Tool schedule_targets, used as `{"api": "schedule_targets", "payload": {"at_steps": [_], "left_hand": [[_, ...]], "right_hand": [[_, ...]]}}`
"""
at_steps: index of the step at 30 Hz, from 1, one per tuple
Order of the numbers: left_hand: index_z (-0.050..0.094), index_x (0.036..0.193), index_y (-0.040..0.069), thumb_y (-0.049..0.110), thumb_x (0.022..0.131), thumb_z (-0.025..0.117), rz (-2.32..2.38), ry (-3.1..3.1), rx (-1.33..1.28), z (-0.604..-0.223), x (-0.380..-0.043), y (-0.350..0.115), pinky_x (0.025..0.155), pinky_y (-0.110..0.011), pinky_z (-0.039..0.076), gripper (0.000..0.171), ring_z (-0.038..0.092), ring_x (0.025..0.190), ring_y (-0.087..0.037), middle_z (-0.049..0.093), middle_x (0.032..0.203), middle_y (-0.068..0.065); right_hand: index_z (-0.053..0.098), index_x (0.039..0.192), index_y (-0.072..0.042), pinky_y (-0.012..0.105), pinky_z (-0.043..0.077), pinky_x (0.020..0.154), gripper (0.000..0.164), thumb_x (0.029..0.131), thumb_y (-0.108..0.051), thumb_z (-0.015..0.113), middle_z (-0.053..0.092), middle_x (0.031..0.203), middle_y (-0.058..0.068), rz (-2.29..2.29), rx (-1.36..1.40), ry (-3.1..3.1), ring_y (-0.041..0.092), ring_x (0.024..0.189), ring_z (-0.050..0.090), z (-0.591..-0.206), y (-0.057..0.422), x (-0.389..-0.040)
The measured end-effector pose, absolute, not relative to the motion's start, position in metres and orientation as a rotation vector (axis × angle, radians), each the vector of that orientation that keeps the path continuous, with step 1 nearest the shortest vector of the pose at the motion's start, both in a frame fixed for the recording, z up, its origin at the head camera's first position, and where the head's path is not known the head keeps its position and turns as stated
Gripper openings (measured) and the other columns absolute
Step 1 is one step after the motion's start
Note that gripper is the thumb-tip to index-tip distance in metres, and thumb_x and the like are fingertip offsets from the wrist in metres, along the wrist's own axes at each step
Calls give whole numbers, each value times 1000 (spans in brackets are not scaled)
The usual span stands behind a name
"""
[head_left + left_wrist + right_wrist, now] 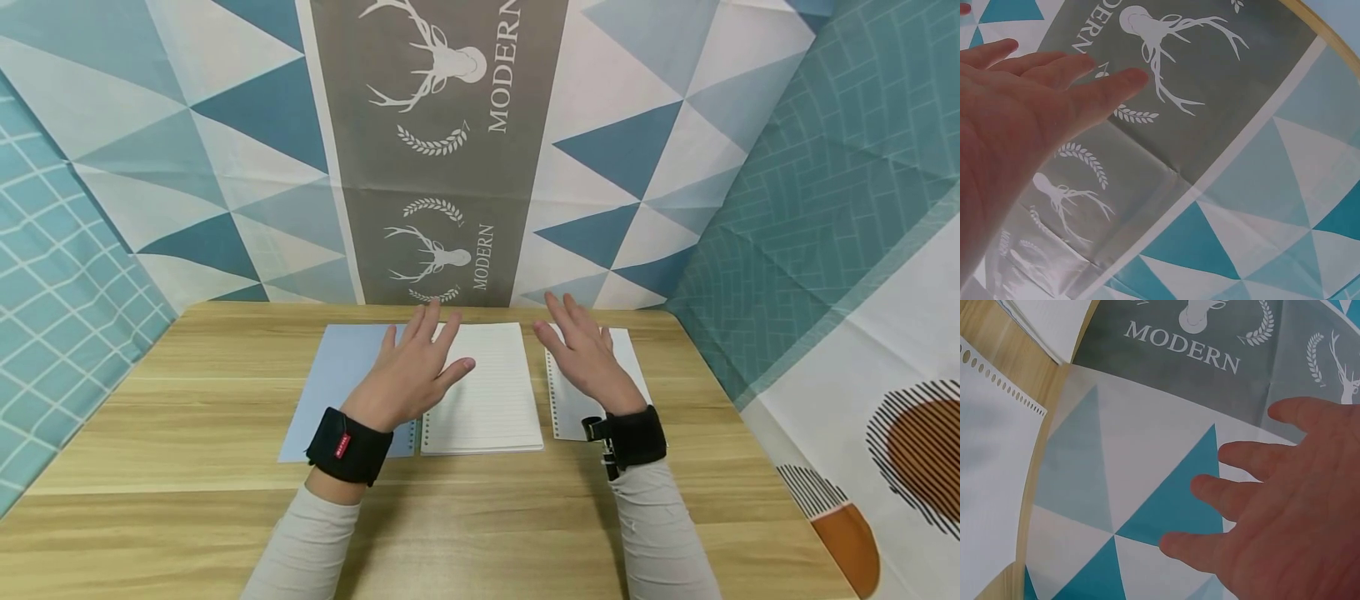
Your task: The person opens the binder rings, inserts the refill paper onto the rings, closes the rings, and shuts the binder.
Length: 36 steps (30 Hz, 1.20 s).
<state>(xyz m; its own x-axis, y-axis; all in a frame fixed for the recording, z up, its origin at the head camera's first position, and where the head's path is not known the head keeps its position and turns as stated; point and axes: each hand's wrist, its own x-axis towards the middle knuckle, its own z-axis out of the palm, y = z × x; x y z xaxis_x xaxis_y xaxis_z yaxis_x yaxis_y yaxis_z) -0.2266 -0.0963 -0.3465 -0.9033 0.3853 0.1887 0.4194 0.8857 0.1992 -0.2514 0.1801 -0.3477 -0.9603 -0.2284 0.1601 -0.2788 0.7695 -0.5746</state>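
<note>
An open notebook lies on the table, its blue cover [337, 375] to the left and its lined white page [487, 392] to the right. Beside it on the right is a loose white sheet [573, 408] with a row of punched holes down its left edge. Over the notebook hovers my left hand [408, 371], fingers straight and spread, holding nothing. My right hand [588, 358] is held above the loose sheet with its fingers extended, also holding nothing. Both wrist views show bare, outstretched fingers in front of the patterned cloth.
The wooden table [187, 425] extends around the papers. Behind it hangs a cloth [622, 158] with blue triangles and a grey deer panel. Teal cloth [847, 183] covers the right side, and a blue checked one [60, 250] the left.
</note>
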Motion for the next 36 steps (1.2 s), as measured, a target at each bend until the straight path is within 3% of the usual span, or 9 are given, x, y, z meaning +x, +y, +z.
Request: {"api": "schedule_targets", "payload": {"at_steps": [9, 22, 31, 36], "left_hand": [[23, 163, 14, 59, 105, 40, -370, -2896, -636, -347, -226, -95, 120, -71, 19, 76, 10, 160, -36, 9, 171, -19], [26, 162, 14, 59, 104, 42, -326, -2884, -674, -349, -224, -88, 119, -71, 23, 75, 12, 160, -36, 9, 172, -18], [26, 163, 15, 59, 104, 41, -273, -2872, -732, -349, -220, -79, 119, -69, 26, 75, 19, 158, -38, 12, 172, -17], [27, 162, 17, 59, 104, 41, -225, -2876, -755, -351, -217, -73, 118, -70, 27, 74, 21, 157, -38, 15, 171, -18]], "right_hand": [[11, 165, -23, 68, 17, 122, 82, 102, -68, 36, 3, 173, 13, 1025, 397, -2886, 36, 161, 2, -344, 185, -250], [18, 164, -12, 62, 19, 124, 82, 103, -63, 39, 18, 170, 17, 1029, 314, -2828, 38, 159, 12, -345, 208, -254], [15, 163, -4, 62, 23, 123, 82, 106, -57, 38, 17, 169, 23, 1066, 212, -2806, 41, 157, 16, -346, 227, -257], [12, 163, -3, 63, 27, 120, 86, 104, -57, 44, 18, 168, 24, 1045, 104, -2833, 46, 153, 25, -346, 236, -256]]}}
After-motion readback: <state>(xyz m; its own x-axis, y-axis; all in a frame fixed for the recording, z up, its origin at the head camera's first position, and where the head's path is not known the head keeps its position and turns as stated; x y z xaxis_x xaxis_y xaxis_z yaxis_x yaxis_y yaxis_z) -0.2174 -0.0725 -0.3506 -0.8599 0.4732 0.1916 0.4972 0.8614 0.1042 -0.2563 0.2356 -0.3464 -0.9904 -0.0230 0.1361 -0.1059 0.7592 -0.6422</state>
